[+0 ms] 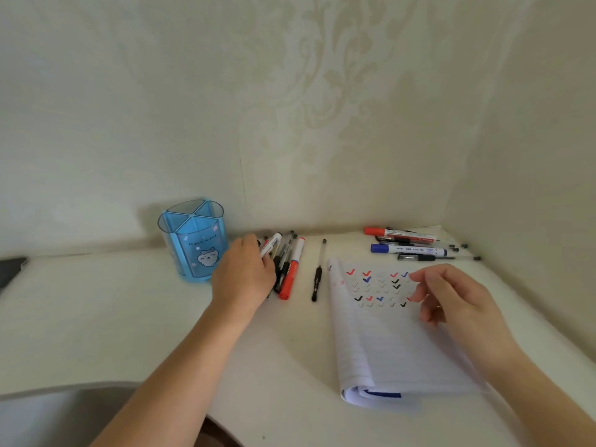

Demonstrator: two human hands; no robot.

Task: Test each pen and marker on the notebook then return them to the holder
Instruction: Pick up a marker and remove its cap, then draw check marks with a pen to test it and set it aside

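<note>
A blue see-through holder (193,240) with dividers stands empty at the back left of the white table. Right of it lies a heap of pens and markers (285,262), including a red-capped marker (292,272). My left hand (245,272) rests on the heap's left side, fingers curled around a white marker with a black cap (271,245). A single black pen (318,272) lies between the heap and the open lined notebook (387,343), whose page carries several red, blue and black ticks. My right hand (451,301) hovers over the page's right side, fingers spread, holding nothing.
A second group of pens and markers (416,245) lies at the back right, near the wall corner, with a red and a blue marker among them. A dark flat object (11,269) sits at the far left edge. The table's curved front edge (96,387) runs along the bottom left.
</note>
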